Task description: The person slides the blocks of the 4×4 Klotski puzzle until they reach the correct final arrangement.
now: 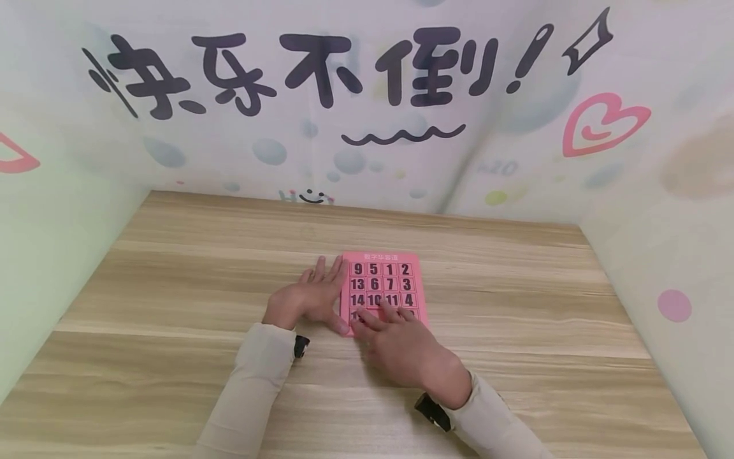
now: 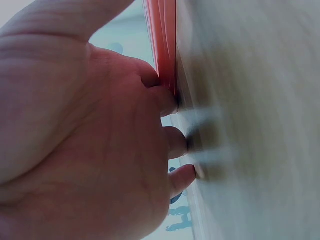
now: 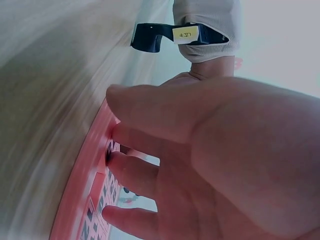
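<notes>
A pink sliding number puzzle (image 1: 382, 257) lies flat on the wooden table, its black-numbered tiles in rows; the top row reads 9, 5, 1, 2. Along its left edge rests my left hand (image 1: 306, 296), fingers spread toward the upper corner and thumb by the lower one. In the left wrist view, fingertips touch the puzzle's side (image 2: 167, 40) and the table. My right hand (image 1: 401, 350) reaches over the bottom row from the near side, fingertips on the tiles. That row is partly hidden by the fingers; a pink gap shows there. The right wrist view shows the right thumb (image 3: 135, 102) near the frame's edge.
The wooden table (image 1: 229, 236) extends around the puzzle. Behind it stands a printed white backdrop (image 1: 321, 146) with black characters, with pale walls at both sides. A black wrist device (image 1: 301, 346) sits at the left cuff, another black device (image 1: 432, 412) at the right.
</notes>
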A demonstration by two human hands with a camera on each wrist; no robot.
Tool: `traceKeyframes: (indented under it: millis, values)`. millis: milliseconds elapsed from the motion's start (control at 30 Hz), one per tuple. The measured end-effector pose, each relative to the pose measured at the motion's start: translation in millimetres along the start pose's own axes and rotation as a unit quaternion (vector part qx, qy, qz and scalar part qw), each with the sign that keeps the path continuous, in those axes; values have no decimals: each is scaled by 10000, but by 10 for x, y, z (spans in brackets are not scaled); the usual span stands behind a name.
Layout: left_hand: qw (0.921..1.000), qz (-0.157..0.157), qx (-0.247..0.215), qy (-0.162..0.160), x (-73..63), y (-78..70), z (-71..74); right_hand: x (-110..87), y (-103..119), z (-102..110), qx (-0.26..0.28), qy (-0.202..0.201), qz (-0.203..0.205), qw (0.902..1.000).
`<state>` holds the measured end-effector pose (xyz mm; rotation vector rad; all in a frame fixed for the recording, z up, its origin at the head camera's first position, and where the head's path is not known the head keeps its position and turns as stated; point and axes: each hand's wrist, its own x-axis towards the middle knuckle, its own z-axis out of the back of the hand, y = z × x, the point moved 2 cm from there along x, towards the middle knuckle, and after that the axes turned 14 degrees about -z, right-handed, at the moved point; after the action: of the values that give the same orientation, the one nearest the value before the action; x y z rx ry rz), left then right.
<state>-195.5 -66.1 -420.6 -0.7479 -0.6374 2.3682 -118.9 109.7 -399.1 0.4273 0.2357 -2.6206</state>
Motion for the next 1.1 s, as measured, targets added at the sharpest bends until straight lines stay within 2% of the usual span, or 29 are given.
traceKeyframes:
  millis: [567, 1100]
  values:
    - [10000, 50, -8, 19, 4, -2, 0, -17, -85, 39, 328, 198, -211, 9990]
    - [10000, 42, -40, 34, 1, 8, 4, -64, -180, 111, 268, 321, -381, 9984]
